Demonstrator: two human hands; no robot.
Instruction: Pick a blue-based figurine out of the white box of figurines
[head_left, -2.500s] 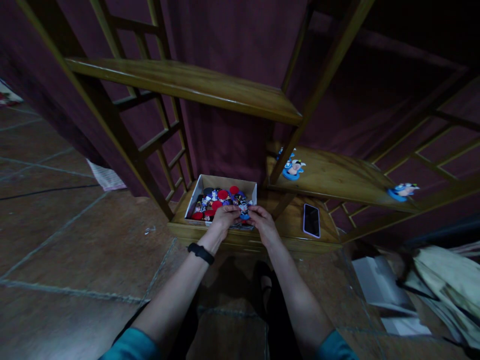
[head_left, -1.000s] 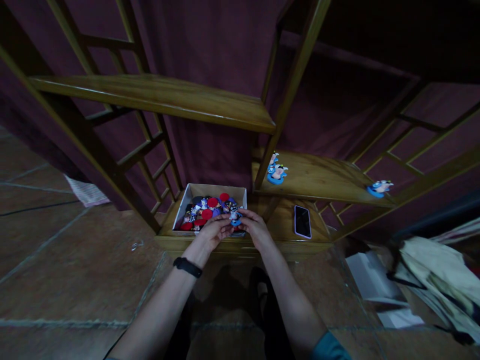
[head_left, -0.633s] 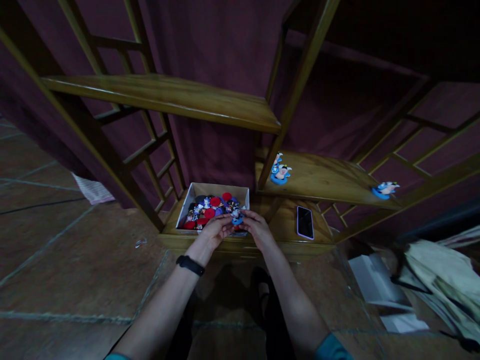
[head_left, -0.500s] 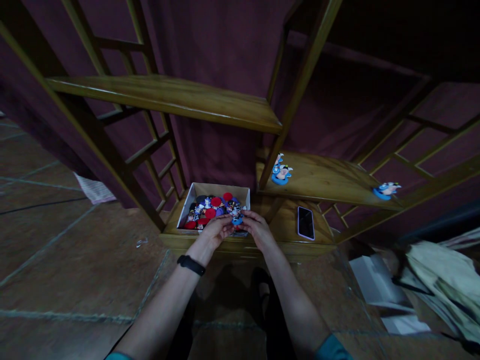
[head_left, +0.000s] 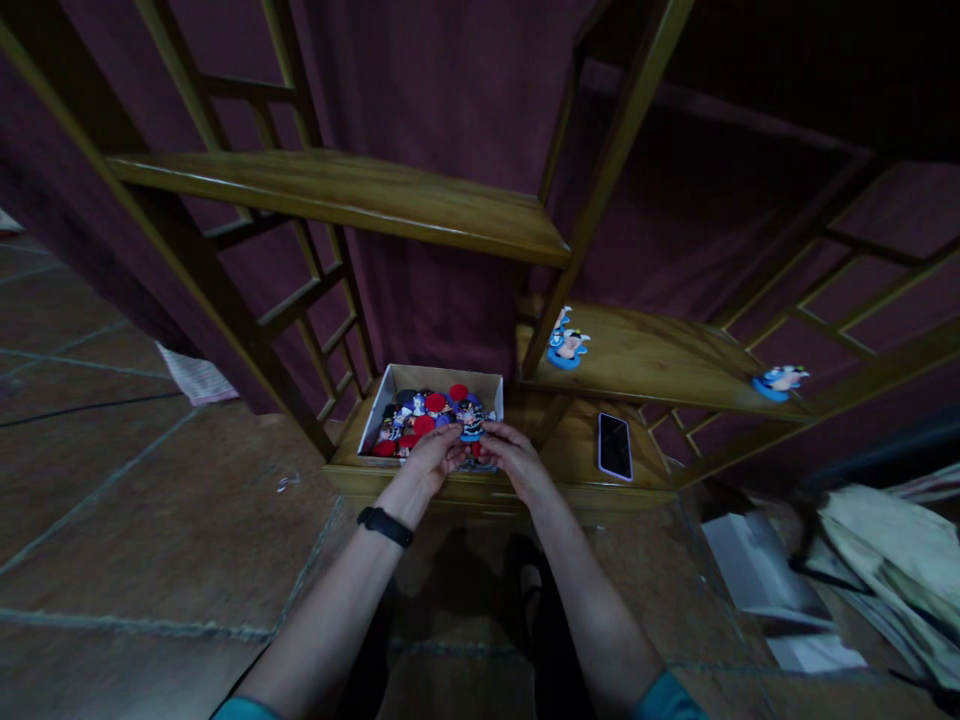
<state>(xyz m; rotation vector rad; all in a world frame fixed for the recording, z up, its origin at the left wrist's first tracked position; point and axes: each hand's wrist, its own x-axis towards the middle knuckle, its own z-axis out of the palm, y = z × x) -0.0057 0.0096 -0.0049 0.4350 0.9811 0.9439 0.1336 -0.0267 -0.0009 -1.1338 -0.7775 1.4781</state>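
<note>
A white cardboard box (head_left: 390, 385) full of small figures on red and blue round bases stands on the lowest wooden shelf (head_left: 570, 455). Just over the box's near right corner, my left hand (head_left: 433, 455) and my right hand (head_left: 511, 457) meet and pinch one small figure on a blue base (head_left: 472, 419) between their fingertips. A black band sits on my left wrist.
A phone (head_left: 615, 445) lies flat on the lowest shelf to the right. Two figures on blue bases (head_left: 567, 345) stand on the middle shelf, another one (head_left: 780, 381) at its far right. Papers and cloth (head_left: 862, 570) lie on the tiled floor at right.
Both hands stay together at the box's near edge with the small figure between them. The view has shifted slightly. Nothing has been set down.
</note>
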